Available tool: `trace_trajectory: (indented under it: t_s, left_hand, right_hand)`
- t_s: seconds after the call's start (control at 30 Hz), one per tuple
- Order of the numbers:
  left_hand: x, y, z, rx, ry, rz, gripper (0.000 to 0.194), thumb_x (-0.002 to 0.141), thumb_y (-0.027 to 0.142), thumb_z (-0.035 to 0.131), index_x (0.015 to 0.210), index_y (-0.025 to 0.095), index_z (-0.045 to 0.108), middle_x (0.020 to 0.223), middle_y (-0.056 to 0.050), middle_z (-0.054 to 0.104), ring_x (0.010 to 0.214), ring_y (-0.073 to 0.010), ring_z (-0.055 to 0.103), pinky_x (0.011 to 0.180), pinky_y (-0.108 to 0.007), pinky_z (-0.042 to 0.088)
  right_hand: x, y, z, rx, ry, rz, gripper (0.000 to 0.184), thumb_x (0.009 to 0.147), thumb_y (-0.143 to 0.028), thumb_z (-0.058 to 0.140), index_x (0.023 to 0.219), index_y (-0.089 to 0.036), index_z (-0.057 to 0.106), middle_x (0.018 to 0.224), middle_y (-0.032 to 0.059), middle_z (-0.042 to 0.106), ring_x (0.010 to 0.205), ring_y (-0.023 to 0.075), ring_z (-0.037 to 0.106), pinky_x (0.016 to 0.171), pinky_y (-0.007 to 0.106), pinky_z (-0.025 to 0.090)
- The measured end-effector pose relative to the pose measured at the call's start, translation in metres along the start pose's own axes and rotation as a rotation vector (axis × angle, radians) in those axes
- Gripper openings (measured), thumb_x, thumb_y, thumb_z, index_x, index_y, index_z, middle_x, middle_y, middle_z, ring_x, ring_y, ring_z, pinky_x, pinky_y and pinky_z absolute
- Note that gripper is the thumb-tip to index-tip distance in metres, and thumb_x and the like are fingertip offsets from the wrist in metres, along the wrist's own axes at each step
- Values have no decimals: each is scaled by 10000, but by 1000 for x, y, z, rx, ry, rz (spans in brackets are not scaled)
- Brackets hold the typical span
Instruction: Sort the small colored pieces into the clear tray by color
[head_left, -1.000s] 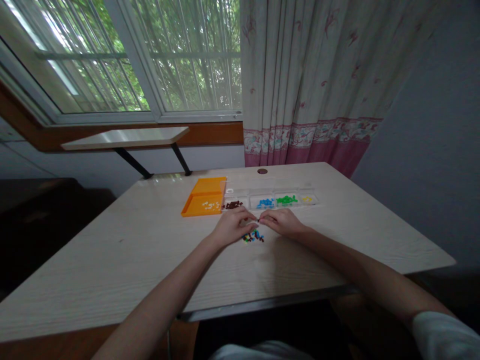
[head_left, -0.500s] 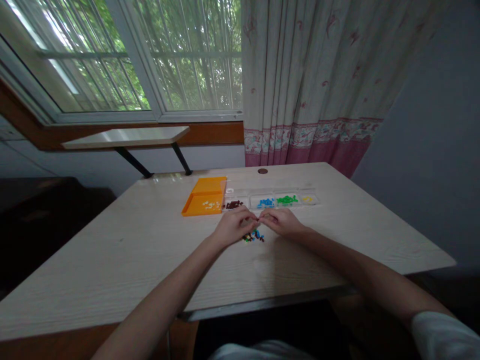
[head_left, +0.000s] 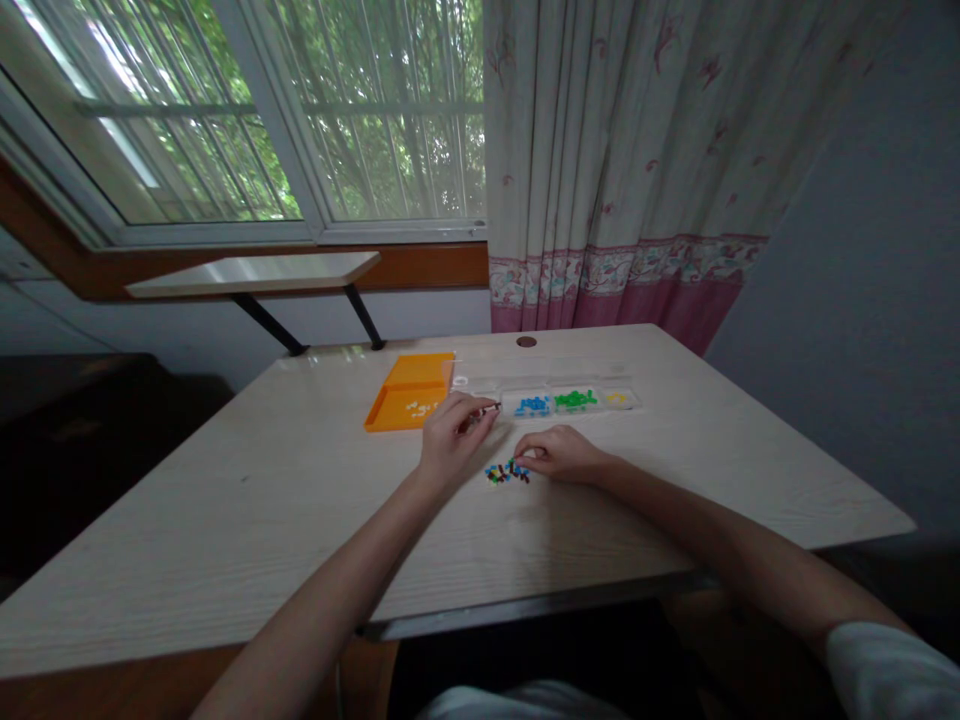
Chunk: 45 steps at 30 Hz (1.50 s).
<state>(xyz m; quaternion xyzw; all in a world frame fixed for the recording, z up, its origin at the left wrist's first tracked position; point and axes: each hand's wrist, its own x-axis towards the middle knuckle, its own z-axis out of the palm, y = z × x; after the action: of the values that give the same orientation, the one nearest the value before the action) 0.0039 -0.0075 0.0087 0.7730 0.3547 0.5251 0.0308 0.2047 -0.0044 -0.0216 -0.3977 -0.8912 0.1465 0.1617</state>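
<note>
A small heap of mixed coloured beads [head_left: 507, 471] lies on the wooden table [head_left: 300, 520]. My right hand [head_left: 559, 452] rests beside the heap, fingertips pinched at its right edge. My left hand [head_left: 448, 435] is raised toward the clear divided tray [head_left: 551, 401], its fingers pinched on a small dark bead over the compartment at the tray's left end. Other compartments hold blue beads [head_left: 533, 404], green beads [head_left: 574, 399] and yellow beads [head_left: 616, 397].
An orange tray [head_left: 409, 395] with a few white beads lies left of the clear tray. A small shelf [head_left: 251, 274] juts out under the window. A curtain [head_left: 622, 170] hangs behind the table's far edge.
My hands were pinched together above the bead heap. My left hand has moved up and forward toward the clear tray with a dark bead; my right hand dropped to the heap.
</note>
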Motion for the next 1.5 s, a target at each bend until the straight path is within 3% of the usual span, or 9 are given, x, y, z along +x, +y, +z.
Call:
trace_trajectory:
  t_s: [0.77,0.97,1.27,1.5]
  left_hand:
    - [0,0,3,-3,26,45,89,758,196,598,827,154,635,738,-31,603,589,-81,488,546,-192,411]
    - [-1,-2,2,0,11,0,99,762,217,589,820,155,639,754,-35,603,598,-87,493,545,-194,405]
    - [-1,-38,2,235,-29,-237,168,773,285,543,842,171,646,662,-8,543,601,-117,503,565,-222,387]
    - [-2,-44,2,226,-174,-225,195,794,255,503,892,158,641,738,-35,576,619,-118,508,591,-229,392]
  right_hand:
    - [0,2,-3,18,-52,-19,234,807,-358,522,922,-219,672,567,-15,573,518,80,471,522,173,282]
    - [0,5,0,37,-35,-20,229,802,-367,529,913,-213,658,555,-24,550,521,81,471,526,172,282]
    - [0,7,2,147,-9,23,161,780,-319,566,858,-184,604,524,-61,477,473,65,422,511,169,262]
    - [0,7,-1,244,87,32,150,762,-301,582,812,-161,602,500,-72,425,462,57,377,499,167,265]
